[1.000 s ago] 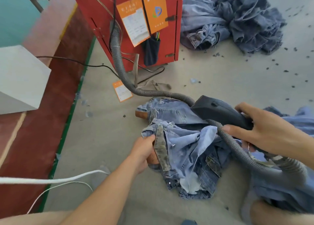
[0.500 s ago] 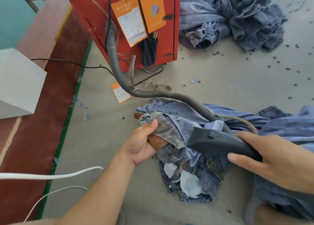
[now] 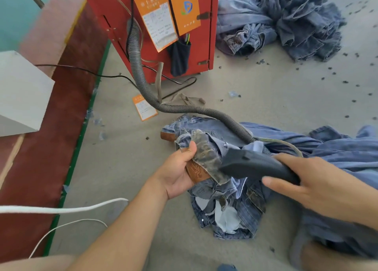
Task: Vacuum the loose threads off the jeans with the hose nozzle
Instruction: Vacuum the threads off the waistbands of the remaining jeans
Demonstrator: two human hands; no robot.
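The crumpled pair of faded blue denim jeans (image 3: 229,207) lies on the grey concrete floor (image 3: 266,98) in front of you, its waistband end bunched up and lifted, the legs trailing off toward the floor's right edge. Your left hand (image 3: 180,174) grips that waistband, thumb curled over the fold and fingers wrapped under the brown leather patch (image 3: 197,173). Your right hand (image 3: 319,185) holds the dark grey plastic hose nozzle (image 3: 253,165) from above, fingers stretched along its body and thumb underneath, so it is closed around the tool. The nozzle's wide mouth sits against the turned-out waistband, just beside your left thumb.

From the nozzle's back the ribbed grey flexible hose (image 3: 143,86) runs across the jeans, curves over the floor and climbs to the red metal cabinet (image 3: 202,35) at the top of the view. Two orange paper tags (image 3: 169,15) hang on the cabinet, and a third orange card (image 3: 144,110) lies on the floor by the hose. A heap of more blue denim garments (image 3: 286,19) sits at the floor's top right corner, with dark thread scraps (image 3: 345,82) scattered nearby. A thin black cable (image 3: 86,71) and a white cord (image 3: 61,209) cross the floor's left side.
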